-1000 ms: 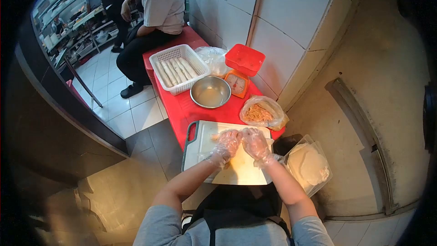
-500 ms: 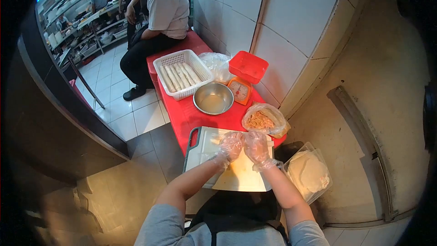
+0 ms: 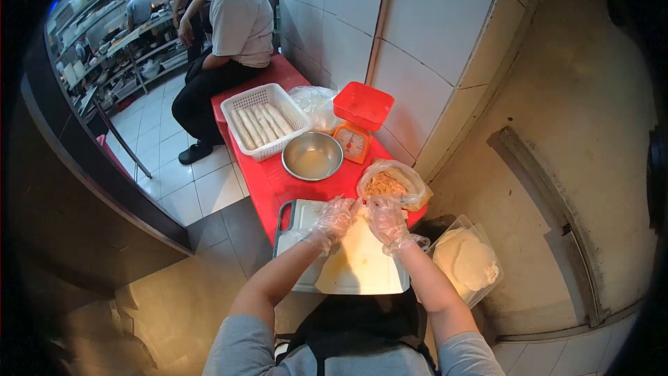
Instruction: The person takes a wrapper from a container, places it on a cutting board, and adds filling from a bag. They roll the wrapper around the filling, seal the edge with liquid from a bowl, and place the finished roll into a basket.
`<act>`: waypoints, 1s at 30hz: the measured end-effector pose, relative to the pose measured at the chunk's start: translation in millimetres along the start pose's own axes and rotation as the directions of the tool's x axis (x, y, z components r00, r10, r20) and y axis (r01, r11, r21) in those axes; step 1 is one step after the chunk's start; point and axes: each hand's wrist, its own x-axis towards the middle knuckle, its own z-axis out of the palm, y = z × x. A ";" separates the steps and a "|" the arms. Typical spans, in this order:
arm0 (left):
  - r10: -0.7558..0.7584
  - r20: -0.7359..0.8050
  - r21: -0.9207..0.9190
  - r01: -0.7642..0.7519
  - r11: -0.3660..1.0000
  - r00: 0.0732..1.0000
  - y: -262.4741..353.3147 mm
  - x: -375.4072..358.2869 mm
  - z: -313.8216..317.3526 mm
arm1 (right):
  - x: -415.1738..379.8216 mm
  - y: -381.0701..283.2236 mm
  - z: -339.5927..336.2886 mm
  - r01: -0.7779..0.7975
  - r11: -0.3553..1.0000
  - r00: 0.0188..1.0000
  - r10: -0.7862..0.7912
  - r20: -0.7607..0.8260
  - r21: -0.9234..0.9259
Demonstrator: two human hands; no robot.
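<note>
Beyond the cutting board (image 3: 383, 275), leftward, pale rolls (image 3: 256, 127) lie in a basket (image 3: 283, 142). Over its far side, left hand (image 3: 335, 219) and right hand (image 3: 386, 221) curl close, apparently at finger work calling for gentle pressure; hidden fingertips, so I can't tell any grasp. Crumbly filling (image 3: 383, 183) sits bagged beyond its right corner.

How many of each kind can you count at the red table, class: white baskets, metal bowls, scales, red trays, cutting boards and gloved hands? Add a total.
White basket: 1
Metal bowl: 1
Scale: 1
Red tray: 1
Cutting board: 1
Gloved hands: 2, left hand and right hand
Total: 7
</note>
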 end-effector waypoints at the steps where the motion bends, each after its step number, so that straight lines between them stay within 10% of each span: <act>1: -0.023 0.092 -0.027 0.026 0.999 0.995 -3.2 4.4 -6.2 | -4.1 1.1 -0.7 -0.036 0.997 0.998 0.033 0.050 0.063; 8: 0.106 0.453 -0.120 -0.058 0.991 0.885 -14.1 14.3 -34.8 | -40.2 39.0 -0.1 -0.137 0.869 0.925 -0.060 0.376 0.476; 12: 0.046 0.042 -0.040 -0.044 0.998 0.998 -5.6 -16.2 -60.3 | -30.3 5.1 -52.3 0.005 0.936 0.971 -0.088 0.222 0.351; 18: -0.242 -0.278 -0.278 0.163 0.947 0.930 -16.7 -69.6 -94.4 | -52.3 17.0 -38.1 -0.494 0.801 0.730 0.172 0.661 0.338; 23: -0.500 -0.348 -0.634 0.193 0.748 0.793 -11.7 -119.6 -93.8 | -34.3 -20.3 -24.6 -0.092 0.933 0.906 -0.067 0.419 0.347; 30: -0.465 -0.381 -0.600 0.169 0.782 0.799 17.1 -126.5 -95.9 | 20.6 -58.4 -3.9 0.216 0.890 0.755 -0.413 0.508 0.402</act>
